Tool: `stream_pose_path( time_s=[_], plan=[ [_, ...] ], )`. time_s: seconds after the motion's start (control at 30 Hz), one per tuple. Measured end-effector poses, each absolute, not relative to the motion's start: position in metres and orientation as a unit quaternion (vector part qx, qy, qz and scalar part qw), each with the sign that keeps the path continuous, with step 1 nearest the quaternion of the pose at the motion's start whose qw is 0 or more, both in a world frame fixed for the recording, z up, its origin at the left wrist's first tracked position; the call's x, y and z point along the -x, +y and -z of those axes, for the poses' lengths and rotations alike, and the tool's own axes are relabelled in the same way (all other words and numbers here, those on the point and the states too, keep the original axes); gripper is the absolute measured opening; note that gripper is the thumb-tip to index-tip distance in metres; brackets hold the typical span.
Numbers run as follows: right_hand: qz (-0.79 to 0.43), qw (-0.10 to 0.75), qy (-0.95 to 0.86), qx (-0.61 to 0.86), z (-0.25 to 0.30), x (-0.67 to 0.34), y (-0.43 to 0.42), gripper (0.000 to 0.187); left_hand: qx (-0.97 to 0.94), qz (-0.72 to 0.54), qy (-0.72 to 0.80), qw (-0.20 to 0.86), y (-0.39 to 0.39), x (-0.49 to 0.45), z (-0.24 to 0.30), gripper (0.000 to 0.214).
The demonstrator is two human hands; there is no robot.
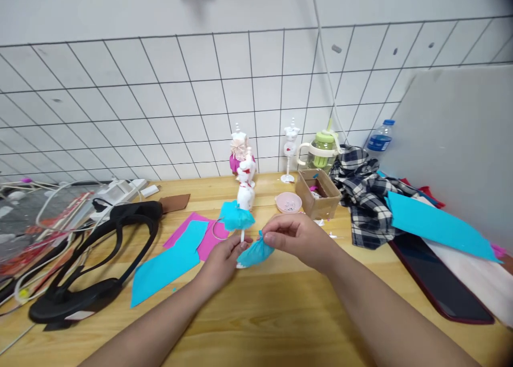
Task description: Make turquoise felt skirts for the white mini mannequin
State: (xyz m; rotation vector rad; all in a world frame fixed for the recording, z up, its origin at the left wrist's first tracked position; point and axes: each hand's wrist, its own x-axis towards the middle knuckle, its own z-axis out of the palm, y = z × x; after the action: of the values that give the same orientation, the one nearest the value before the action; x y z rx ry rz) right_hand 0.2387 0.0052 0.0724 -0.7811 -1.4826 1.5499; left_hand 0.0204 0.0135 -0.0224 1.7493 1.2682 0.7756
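While the mannequin [246, 193] stands upright, left hand [222, 260] grips its stem and right hand [298, 239] pinches teal ruffle [254, 254].

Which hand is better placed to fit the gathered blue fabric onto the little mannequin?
Probably the right hand: it pinches the gathered blue fabric right beside the mannequin. The left hand is busy gripping the mannequin low down, apparently steadying it.

This is a craft corner. A wooden table [256, 313] stands against a white tiled wall [160, 100]. On the table are little dress stands [289, 142], blue and pink sheets [176, 260] and a box of bits [318, 196], so small doll clothes get made here
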Motion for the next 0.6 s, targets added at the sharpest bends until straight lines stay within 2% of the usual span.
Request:
stream_pose_path(
  time_s=[0.2,0.37,0.6],
  plan=[
    [-0.593,0.456,-0.56,0.355,-0.079,-0.223,0.02,0.019,-0.69,-0.313,0.497,0.424,-0.003,-0.02,0.033,0.038],
    [-0.636,0.419,-0.542,0.355,-0.064,-0.217,0.018,0.025,-0.702,-0.315,0.488,0.413,-0.003,-0.02,0.034,0.044],
    [-0.569,0.442,-0.575,0.388,-0.056,-0.214,0.022,0.023,-0.69,-0.314,0.471,0.451,-0.003,-0.021,0.031,0.04]
  ],
)
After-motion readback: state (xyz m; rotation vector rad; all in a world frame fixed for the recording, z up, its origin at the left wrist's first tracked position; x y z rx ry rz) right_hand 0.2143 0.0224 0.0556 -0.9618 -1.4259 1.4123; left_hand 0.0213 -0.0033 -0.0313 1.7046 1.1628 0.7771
